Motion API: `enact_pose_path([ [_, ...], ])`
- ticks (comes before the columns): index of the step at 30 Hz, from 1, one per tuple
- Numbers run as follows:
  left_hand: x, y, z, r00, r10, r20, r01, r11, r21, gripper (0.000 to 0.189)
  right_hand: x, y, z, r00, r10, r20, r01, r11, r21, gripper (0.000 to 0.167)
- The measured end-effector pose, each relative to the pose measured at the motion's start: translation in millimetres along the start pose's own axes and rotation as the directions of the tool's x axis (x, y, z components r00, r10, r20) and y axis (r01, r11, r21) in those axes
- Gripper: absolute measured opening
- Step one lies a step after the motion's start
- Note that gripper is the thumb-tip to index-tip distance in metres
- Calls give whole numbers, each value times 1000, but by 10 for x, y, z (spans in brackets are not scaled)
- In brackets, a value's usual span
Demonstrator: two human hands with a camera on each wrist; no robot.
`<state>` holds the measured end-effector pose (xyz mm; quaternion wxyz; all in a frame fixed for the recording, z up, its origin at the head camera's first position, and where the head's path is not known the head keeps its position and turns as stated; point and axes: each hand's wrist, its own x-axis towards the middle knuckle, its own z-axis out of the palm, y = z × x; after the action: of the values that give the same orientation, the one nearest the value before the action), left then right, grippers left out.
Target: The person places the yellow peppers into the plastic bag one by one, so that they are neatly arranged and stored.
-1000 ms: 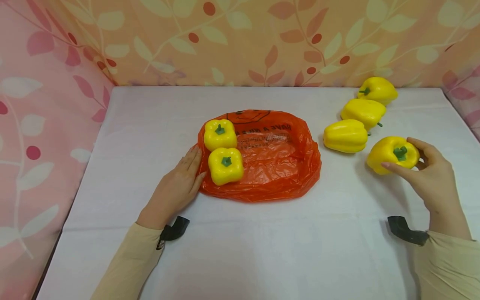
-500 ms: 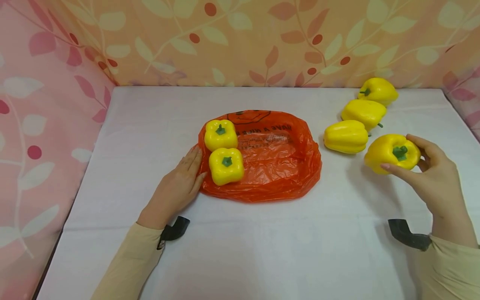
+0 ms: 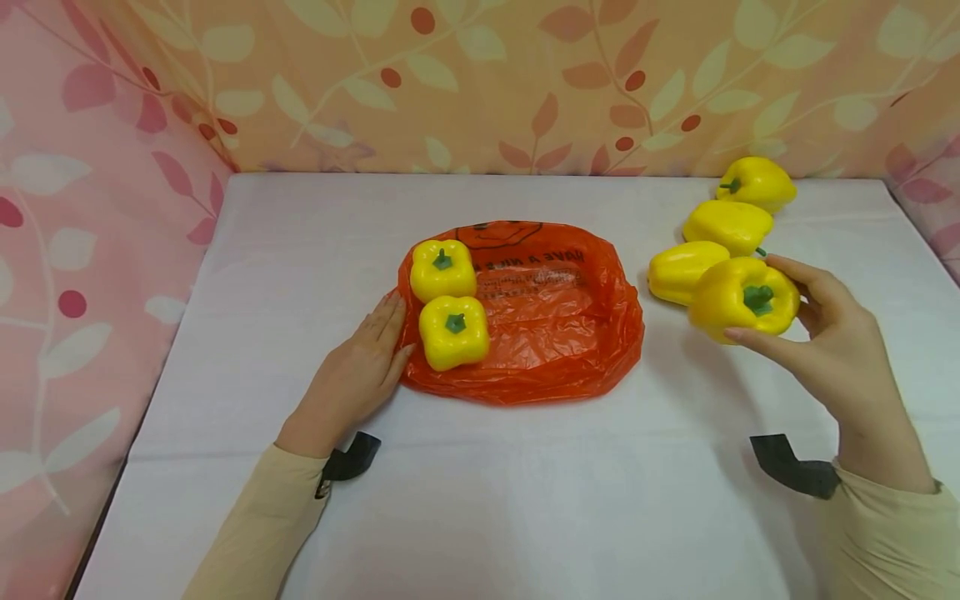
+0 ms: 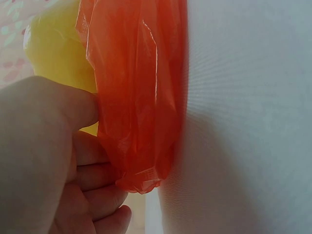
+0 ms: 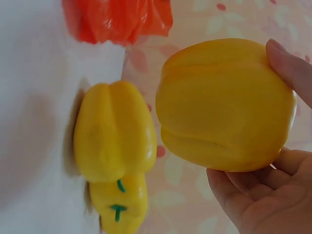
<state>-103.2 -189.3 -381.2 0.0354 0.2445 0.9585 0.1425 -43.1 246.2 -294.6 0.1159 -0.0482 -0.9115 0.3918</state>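
A yellow bell pepper [image 3: 738, 296] with a green stem is held above the table by my right hand [image 3: 840, 342], thumb on the near side and fingers on the far side. In the right wrist view this bell pepper [image 5: 224, 105] is off the surface. My left hand [image 3: 348, 379] rests against the left edge of a red plastic bag [image 3: 540, 333], its fingers fairly straight. Two more bell peppers [image 3: 453, 333] stand upright in the bag's left part, stems up. The left wrist view has the thumb and fingers touching the bag's outer side [image 4: 136, 97].
On the right, three bell peppers [image 3: 727, 225] lie in a slanting row towards the back edge; the held one partly covers the nearest. A white cloth [image 3: 540, 492] covers the table. Patterned curtains [image 3: 480, 83] hang behind and at the sides.
My right hand has lifted the bell pepper from the table and carried it left, in front of the nearest lying one. The left hand and the bag stay put.
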Motion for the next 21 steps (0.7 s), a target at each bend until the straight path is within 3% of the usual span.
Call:
enact_pose_path([
  [11, -16, 4, -12, 1000, -7, -1, 7, 1000, -3, 65, 118, -295, 329, 982, -150, 114, 140, 986, 93, 77],
  [21, -8, 1, -2, 1000, -4, 1, 4, 1000, -15, 64, 196, -539, 596, 937, -263, 229, 241, 963, 121, 76],
])
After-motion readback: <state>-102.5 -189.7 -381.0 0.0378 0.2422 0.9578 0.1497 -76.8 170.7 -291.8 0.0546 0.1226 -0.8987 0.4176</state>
